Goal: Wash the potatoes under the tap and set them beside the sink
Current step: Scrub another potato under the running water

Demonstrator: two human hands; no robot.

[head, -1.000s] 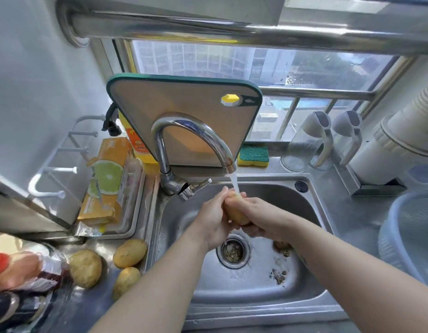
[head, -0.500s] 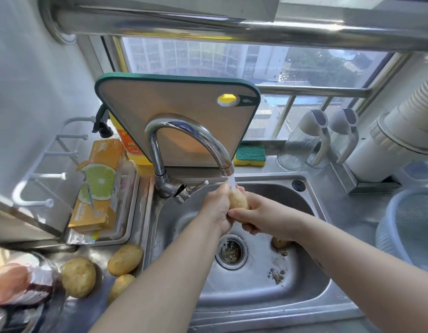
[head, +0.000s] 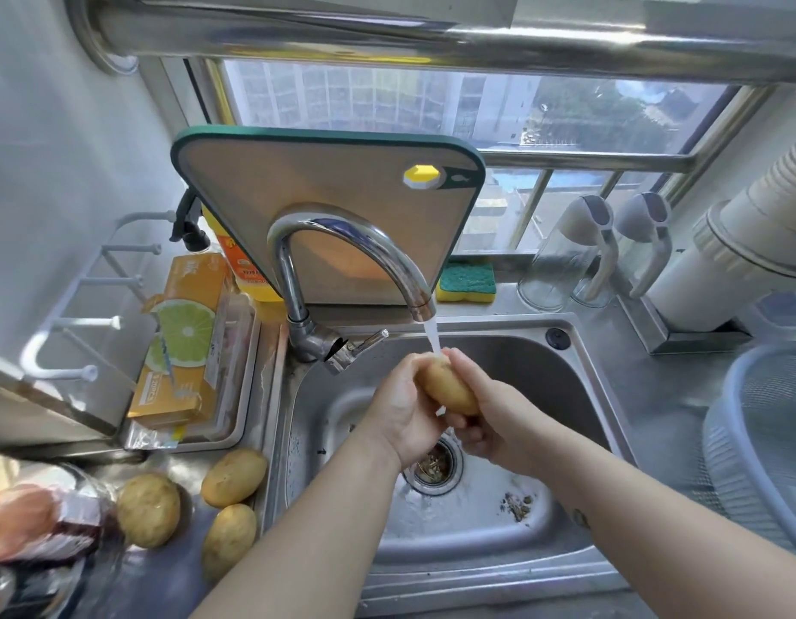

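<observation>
- Turned the potato [head: 447, 388] between the palms since 0.5 s ago; more skin showing, long axis tilted down to the right.
- Gripping it with left hand [head: 405, 408] on one side and right hand [head: 499, 422] on the other, fingers of both curled round it.
- Holding it under the water stream [head: 432, 337] from the tap [head: 351, 243], inside the sink [head: 601, 395], above the drain [head: 434, 466].
- On the steel counter [head: 646, 395] left of sink: three more potatoes [head: 234, 477], close together, one just beside the rim.
- Behind tap: cutting board [head: 324, 180] stood upright before the window [head: 387, 96], sponge [head: 466, 283] beside it.
- Far right: mesh basket [head: 771, 440].
</observation>
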